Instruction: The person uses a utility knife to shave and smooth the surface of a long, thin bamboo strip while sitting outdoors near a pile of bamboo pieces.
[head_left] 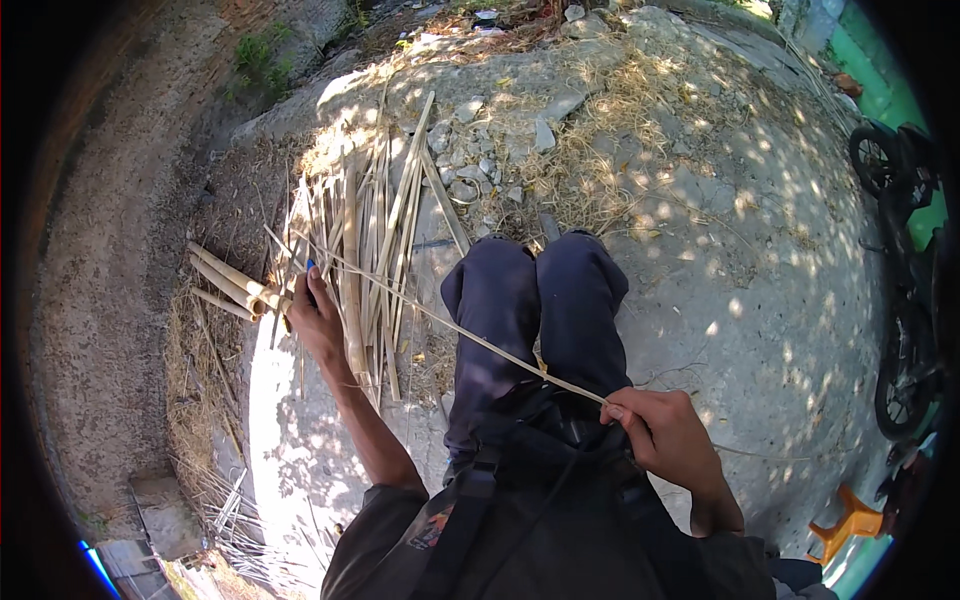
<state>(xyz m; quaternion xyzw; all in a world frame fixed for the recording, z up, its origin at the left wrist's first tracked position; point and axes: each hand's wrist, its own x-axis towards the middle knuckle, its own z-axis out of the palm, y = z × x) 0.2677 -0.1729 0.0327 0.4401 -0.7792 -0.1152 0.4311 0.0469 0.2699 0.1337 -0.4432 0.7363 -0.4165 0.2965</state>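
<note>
My right hand (660, 432) pinches one end of a thin pale bamboo strip (480, 340) in front of my right hip. The strip slants across my knees, up and to the left, and its far part passes just beyond my left hand (316, 318). That hand is closed around a tool with a blue part (310, 265) showing at the fingertips. A thin, light length runs up and left from there; whether it is a blade or another strip I cannot make out. Split bamboo slats (380, 250) lie bundled on the ground beside my left hand.
Several cut bamboo poles (225, 280) lie left of my left hand. More thin strips (250, 545) are heaped at the lower left. Dry shavings (640, 110) and stone rubble (475, 170) cover ground ahead. A motorcycle (900, 300) and an orange plastic object (850, 525) stand at the right.
</note>
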